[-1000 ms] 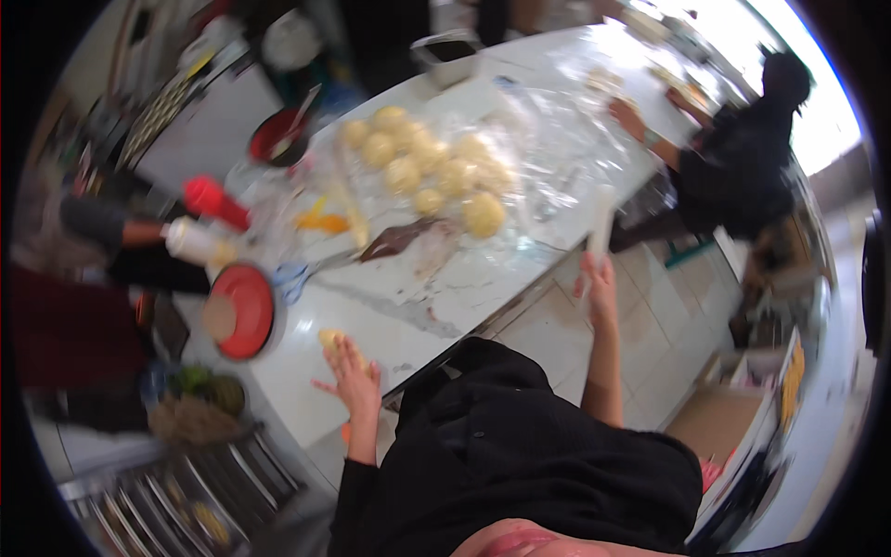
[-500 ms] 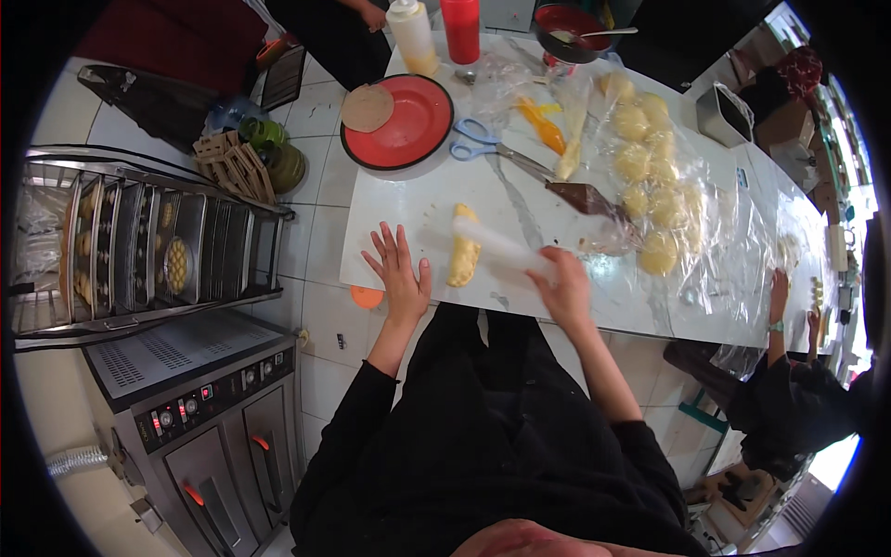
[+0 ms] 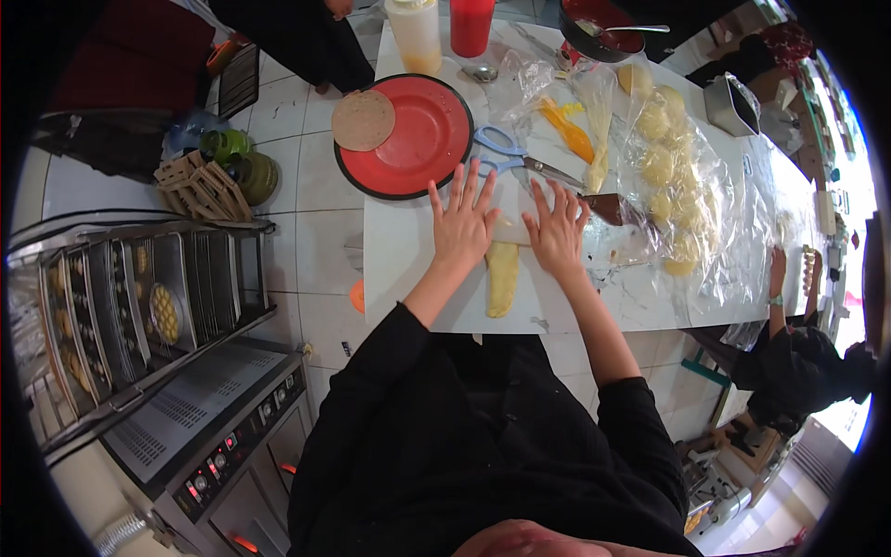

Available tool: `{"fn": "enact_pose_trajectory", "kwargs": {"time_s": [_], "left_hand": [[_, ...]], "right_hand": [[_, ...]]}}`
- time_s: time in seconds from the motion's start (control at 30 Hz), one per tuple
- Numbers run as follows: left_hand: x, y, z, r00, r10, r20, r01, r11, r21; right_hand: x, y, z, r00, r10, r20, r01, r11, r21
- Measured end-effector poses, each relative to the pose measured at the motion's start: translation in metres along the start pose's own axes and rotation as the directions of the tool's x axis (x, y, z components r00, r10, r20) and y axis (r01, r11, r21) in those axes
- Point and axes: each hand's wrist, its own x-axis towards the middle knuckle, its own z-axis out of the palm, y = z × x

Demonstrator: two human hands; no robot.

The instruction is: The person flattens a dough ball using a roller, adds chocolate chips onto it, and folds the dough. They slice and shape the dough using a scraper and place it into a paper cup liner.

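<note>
A flattened yellow strip of dough point(image 3: 502, 280) lies lengthwise on the marble-patterned table point(image 3: 408, 269) in front of me. Across its far part rests a whitish rolling pin point(image 3: 510, 231), mostly hidden by my hands. My left hand point(image 3: 461, 221) lies flat over the pin's left end, fingers spread and pointing toward the red plate. On the other end is my right hand point(image 3: 558, 234), also flat with its fingers stretched out. Neither hand is wrapped round the pin.
Beyond my hands are a red plate point(image 3: 436, 121) with a brown disc point(image 3: 363, 121), blue-handled scissors point(image 3: 501, 148) and piping bags point(image 3: 568, 132). Dough balls point(image 3: 657, 167) sit under plastic film at right. A tray rack point(image 3: 200, 269) and oven point(image 3: 200, 399) stand left; a co-worker point(image 3: 789, 371) is at far right.
My left hand has moved from the bare table onto the rolling pin. My right hand has brought the pin across the dough and changed from gripping to lying flat. The dough looks flatter and longer.
</note>
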Motion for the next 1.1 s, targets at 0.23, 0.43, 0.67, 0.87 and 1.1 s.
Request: {"fn": "enact_pose_trajectory", "kwargs": {"time_s": [0.23,0.43,0.67,0.87,1.1], "left_hand": [[0.022,-0.01,-0.012,0.997,0.025,0.079,-0.011,0.985,-0.171],[0.015,-0.011,0.003,0.996,-0.048,0.074,0.058,0.99,-0.131],[-0.035,0.003,-0.008,0.994,-0.078,0.077,0.087,0.989,-0.118],[-0.004,0.005,-0.011,0.984,-0.123,-0.126,0.125,0.992,0.011],[-0.088,0.01,0.01,0.979,-0.12,-0.167,0.15,0.972,0.179]], "right_hand": [[0.022,0.009,0.001,0.992,0.118,-0.039,-0.108,0.972,0.211],[0.013,0.001,0.004,0.987,0.092,0.131,-0.118,0.972,0.205],[-0.031,-0.006,-0.009,0.978,-0.004,0.209,-0.046,0.971,0.233],[-0.007,-0.001,-0.007,0.999,0.041,0.02,-0.044,0.977,0.207],[-0.076,-0.018,-0.003,0.999,-0.044,0.032,0.043,0.998,0.039]]}}
